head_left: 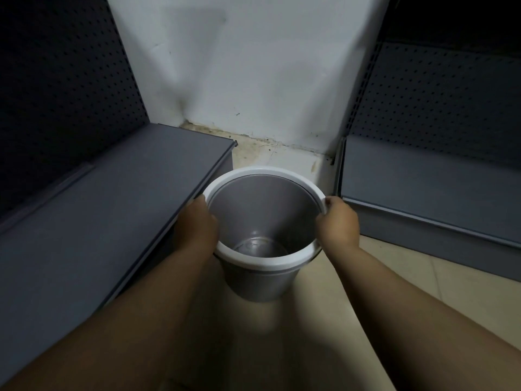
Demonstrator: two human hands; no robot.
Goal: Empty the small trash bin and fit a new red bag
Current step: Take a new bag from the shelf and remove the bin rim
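A small grey trash bin (259, 280) with a white rim ring (262, 171) stands upright on the pale floor in the middle of the view. Its inside is bare grey plastic with nothing in it and no bag fitted. My left hand (197, 222) grips the white ring on the bin's left side. My right hand (338, 221) grips the ring on the right side, fingers curled over its edge. No red bag is in view.
A grey shelf base (118, 210) with a dark pegboard back runs along the left, close to the bin. Another grey shelf unit (428, 187) stands at the right. A stained white wall (253, 66) closes the corner behind the bin.
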